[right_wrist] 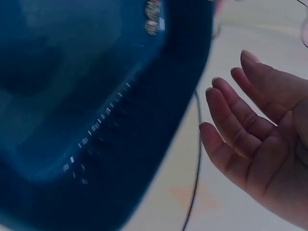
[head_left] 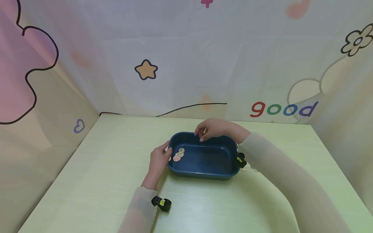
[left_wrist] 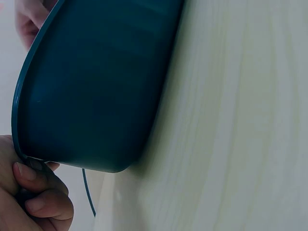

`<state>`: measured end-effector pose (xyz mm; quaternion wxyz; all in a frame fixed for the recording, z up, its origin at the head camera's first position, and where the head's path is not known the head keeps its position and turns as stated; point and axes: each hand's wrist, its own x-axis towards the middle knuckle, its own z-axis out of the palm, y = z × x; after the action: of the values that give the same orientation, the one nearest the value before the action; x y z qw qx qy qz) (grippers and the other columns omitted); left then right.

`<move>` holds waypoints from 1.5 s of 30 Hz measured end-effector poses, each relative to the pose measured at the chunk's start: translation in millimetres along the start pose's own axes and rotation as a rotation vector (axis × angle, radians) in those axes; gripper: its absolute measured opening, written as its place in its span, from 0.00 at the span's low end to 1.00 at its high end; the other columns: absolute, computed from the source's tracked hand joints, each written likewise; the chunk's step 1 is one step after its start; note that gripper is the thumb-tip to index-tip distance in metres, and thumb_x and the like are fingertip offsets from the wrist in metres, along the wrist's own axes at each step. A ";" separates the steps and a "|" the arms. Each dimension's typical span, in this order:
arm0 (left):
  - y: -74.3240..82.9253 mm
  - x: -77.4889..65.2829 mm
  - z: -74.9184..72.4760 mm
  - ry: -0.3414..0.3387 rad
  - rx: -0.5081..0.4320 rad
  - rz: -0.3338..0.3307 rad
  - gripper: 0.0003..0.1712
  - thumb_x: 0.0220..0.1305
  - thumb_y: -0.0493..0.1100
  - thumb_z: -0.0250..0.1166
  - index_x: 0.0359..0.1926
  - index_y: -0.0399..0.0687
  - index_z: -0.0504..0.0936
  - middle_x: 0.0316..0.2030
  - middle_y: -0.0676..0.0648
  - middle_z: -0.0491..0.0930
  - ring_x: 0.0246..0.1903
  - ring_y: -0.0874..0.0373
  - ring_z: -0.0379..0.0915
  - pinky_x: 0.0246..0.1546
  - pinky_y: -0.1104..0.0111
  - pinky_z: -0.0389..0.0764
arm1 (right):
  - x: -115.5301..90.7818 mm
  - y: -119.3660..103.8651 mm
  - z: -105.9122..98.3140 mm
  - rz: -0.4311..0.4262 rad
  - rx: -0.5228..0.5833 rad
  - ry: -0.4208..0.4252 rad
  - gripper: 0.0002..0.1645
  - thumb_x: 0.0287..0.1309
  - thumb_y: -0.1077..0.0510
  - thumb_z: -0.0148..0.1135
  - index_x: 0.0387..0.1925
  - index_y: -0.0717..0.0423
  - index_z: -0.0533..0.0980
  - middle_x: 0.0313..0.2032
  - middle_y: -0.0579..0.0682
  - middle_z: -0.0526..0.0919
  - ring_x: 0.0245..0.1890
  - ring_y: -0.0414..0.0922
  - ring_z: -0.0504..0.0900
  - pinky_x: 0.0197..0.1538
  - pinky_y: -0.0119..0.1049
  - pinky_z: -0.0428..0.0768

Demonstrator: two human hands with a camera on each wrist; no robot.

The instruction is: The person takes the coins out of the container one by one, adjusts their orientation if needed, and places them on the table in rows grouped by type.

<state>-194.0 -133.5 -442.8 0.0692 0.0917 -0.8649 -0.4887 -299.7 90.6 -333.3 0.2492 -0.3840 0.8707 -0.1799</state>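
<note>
Blue tray (head_left: 204,175) on desk (head_left: 96,181), abt mid-frame, long side facing the wearer; can't tell if base sits fully flat. Inside, at L end: small cluster of coins (head_left: 181,154), overlapping, silvery/gold-ish, plus a pinkish one (head_left: 176,158) nearest the wearer. Rest of visible tray floor is plain blue w/ some glare. R wrist view also gets the coins, blurry, near one end wall.

L grip (head_left: 158,160) (bare hand) holds tray at L end, thumb at rim, fingers curled at the edge; L wrist view shows same, bent fingers on rim. R grip (head_left: 215,128) (bare hand) is over far rim, R of center; fingers loosely bent, apart, nothing seen held. R wrist view: palm visible, gap betw. fingertips & tray wall.

Outside tray, R end: a few more coins (head_left: 244,168) on desk, just beside it, partly hidden by R sleeve (head_left: 288,178); count unclear. L sleeve (head_left: 140,207) also pale. Black wrist cam on each arm, L (head_left: 161,204) & R (head_left: 241,160).

Behind desk: printed cloth (head_left: 186,64) w/ star (head_left: 146,69), multicolor "good" lettering (head_left: 284,109), flower outline (head_left: 357,41).
</note>
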 end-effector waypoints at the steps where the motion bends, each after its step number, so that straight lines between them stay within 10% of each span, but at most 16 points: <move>1: -0.4 0.1 0.1 -0.001 0.002 -0.001 0.24 0.71 0.39 0.60 0.66 0.37 0.78 0.14 0.55 0.61 0.14 0.62 0.56 0.19 0.73 0.59 | 5.5 -0.7 3.0 -0.019 -0.010 -0.013 0.20 0.66 0.63 0.64 0.57 0.67 0.78 0.46 0.60 0.85 0.51 0.54 0.84 0.60 0.47 0.82; 19: -4.4 3.1 -0.4 -0.009 0.009 -0.016 0.25 0.71 0.39 0.59 0.66 0.38 0.78 0.14 0.54 0.63 0.14 0.62 0.57 0.19 0.73 0.60 | 70.5 1.0 50.3 -0.008 -0.049 -0.091 0.17 0.65 0.61 0.66 0.54 0.63 0.81 0.47 0.58 0.86 0.41 0.44 0.81 0.53 0.36 0.82; 45: -0.3 0.8 -0.1 -0.019 0.010 -0.015 0.25 0.71 0.40 0.59 0.67 0.39 0.77 0.14 0.55 0.62 0.14 0.63 0.56 0.19 0.73 0.60 | 87.3 2.4 81.7 -0.035 -0.052 -0.025 0.11 0.59 0.62 0.71 0.43 0.61 0.81 0.32 0.50 0.81 0.30 0.38 0.73 0.35 0.25 0.70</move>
<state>-194.7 -133.8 -443.0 0.0571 0.0940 -0.8672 -0.4857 -305.1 16.0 -426.6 0.2469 -0.4076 0.8651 -0.1567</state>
